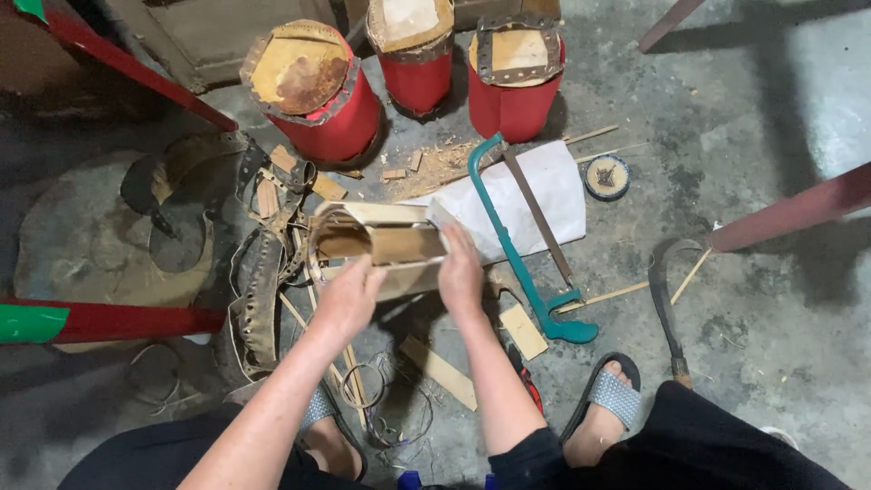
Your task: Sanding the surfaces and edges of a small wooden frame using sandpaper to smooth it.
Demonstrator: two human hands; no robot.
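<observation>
Head view, floor-level work area. L hand and R hand both grip a hollow wooden drum shell, tan, lying on its side just above the concrete floor, open end facing left. L fingers curl closed over the lower left rim; R fingers wrap closed round the right end. Just beside the shell, right: teal-framed hacksaw lying across a white sheet. Behind: three red drums w/ hide tops, upright. Left: perforated leather strips. Near right foot: curved sickle. Wood offcuts under the forearms.
</observation>
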